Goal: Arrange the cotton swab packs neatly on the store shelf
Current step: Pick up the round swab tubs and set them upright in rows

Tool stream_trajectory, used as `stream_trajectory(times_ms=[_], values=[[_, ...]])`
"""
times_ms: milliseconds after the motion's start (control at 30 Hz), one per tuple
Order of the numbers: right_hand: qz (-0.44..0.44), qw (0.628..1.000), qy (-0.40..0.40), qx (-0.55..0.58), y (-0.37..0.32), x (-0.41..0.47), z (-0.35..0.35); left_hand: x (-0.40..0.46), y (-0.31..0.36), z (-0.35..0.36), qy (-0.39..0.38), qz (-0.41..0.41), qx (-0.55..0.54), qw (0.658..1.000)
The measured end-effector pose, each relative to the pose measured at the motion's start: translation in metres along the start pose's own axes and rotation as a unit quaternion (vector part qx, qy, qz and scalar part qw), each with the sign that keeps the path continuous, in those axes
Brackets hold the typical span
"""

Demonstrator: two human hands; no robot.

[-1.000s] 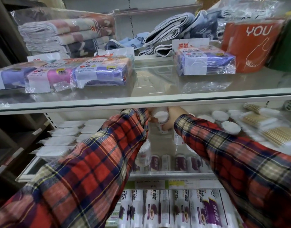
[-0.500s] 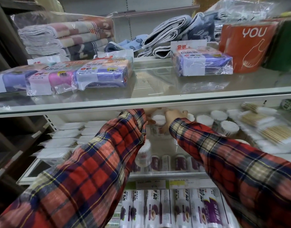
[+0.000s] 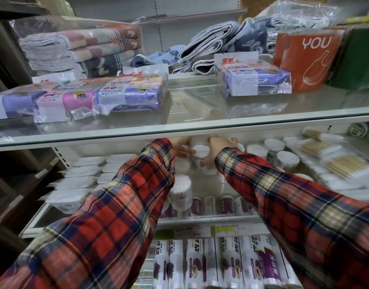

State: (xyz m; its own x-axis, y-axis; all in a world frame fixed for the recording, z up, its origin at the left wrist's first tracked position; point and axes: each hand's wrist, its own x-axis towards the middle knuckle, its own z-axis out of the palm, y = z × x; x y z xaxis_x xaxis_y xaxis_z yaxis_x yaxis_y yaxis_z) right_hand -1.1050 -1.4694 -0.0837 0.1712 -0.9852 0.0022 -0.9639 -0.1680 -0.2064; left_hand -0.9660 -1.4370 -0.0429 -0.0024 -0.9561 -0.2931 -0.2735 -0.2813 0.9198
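Both arms in red plaid sleeves reach deep under the glass shelf (image 3: pixel 179 130). A round tub of cotton swabs (image 3: pixel 200 156) stands upright near the back of the lower shelf. My left hand (image 3: pixel 182 148) presses its left side and my right hand (image 3: pixel 218 148) wraps its right side. Two more swab tubs, one (image 3: pixel 182 166) just in front and another (image 3: pixel 180 191) nearer me, stand beside my left sleeve. Several round swab tubs (image 3: pixel 274 152) cluster to the right. Flat bags of wooden-stick swabs (image 3: pixel 333 161) lie at the far right.
Flat white packs (image 3: pixel 79 176) are stacked on the lower shelf's left. Small purple-labelled rolls (image 3: pixel 227 204) line its front edge, with wrap rolls (image 3: pixel 210 261) on the shelf below. On the glass shelf sit wrapped cloth packs (image 3: pixel 129 94), folded towels (image 3: pixel 83 46) and an orange box (image 3: pixel 306 59).
Both hands have pushed the held swab tub a little farther back and up under the glass shelf. The view has shifted slightly; the other packs are unmoved.
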Motion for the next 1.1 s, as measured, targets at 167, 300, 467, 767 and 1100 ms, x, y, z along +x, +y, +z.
stream_trajectory(times_ms=[167,300,467,767,1100], values=[[-0.007,0.989,0.058,0.133,0.023,-0.017,-0.02,-0.018,0.002,0.004,-0.004,0.031,-0.009,0.999],[0.005,0.978,0.096,0.187,0.051,-0.042,-0.028,-0.04,0.002,0.022,-0.021,0.051,0.019,0.998],[0.007,0.971,0.13,0.201,0.072,-0.073,-0.031,-0.054,-0.008,0.047,-0.042,0.064,0.001,0.997],[-0.009,0.989,0.079,0.122,0.094,-0.109,-0.026,-0.06,-0.047,0.087,0.023,0.061,-0.003,0.998],[-0.046,0.989,-0.009,0.139,0.073,-0.056,-0.012,-0.046,-0.075,0.119,0.114,-0.003,0.014,0.993]])
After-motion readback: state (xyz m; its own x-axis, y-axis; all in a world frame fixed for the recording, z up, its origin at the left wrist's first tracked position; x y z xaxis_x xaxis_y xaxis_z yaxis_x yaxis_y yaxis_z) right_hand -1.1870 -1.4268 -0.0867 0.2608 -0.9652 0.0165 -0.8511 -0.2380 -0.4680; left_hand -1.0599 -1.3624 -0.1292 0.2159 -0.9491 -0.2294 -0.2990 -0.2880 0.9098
